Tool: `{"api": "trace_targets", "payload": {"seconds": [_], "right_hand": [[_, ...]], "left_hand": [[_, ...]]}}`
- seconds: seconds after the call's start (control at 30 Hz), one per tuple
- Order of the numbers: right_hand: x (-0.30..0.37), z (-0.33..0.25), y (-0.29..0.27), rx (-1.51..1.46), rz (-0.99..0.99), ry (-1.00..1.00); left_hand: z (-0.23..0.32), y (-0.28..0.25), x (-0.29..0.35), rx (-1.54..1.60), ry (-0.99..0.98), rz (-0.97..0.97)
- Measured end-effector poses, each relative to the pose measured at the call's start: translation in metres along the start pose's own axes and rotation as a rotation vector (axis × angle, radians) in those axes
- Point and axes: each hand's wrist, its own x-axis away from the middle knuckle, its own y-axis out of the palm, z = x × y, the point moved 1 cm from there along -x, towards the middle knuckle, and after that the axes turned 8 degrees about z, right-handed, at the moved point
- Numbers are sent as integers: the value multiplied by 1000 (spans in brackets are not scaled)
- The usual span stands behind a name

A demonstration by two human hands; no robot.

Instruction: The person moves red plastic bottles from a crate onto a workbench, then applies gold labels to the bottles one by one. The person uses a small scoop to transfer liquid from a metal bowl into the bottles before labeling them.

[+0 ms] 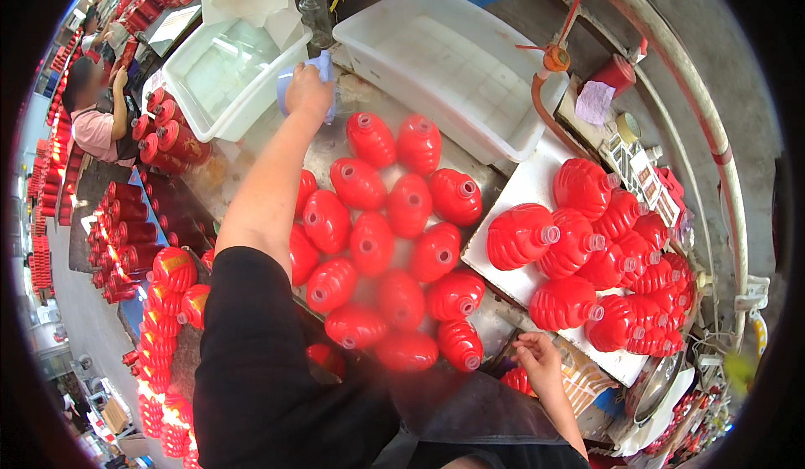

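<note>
My left hand [307, 93] reaches far out across the work surface, its fingers closed round a light-blue plastic thing [328, 75], jug-like in look. My hand hides part of its shape. Many glossy red ribbed bottles [410, 205] with uncapped, clear necks stand close together below it, between my arms. My right hand [541, 363] hovers low at the right, loosely curled with fingers apart and nothing visible in it. Just beside its fingertips is another red bottle [516, 380], partly hidden.
Two white plastic tubs, a small one [220, 125] and a long one [373, 49], stand along the far side. Red bottles lie piled on a white board [496, 280] at the right. A pipe [671, 41] curves round there. At the left, a person [96, 121] works among red containers.
</note>
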Motion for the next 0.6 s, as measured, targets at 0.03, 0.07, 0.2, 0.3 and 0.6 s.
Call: {"api": "trace_targets", "payload": {"seconds": [0.03,0.07,0.2,0.3,0.6], "right_hand": [[0,1,0,9,-4,-29],[0,1,-1,23,-1,-30],[0,5,-2,61,8,-59],[1,11,-4,62,2,-94],[11,35,-17,219,-20,-208]], "left_hand": [[3,-5,2,1,60,-1],[7,-10,4,5,122,-2],[19,-34,13,-28,342,-30],[17,-50,20,-35,431,-18],[-43,-77,8,200,132,86]]}}
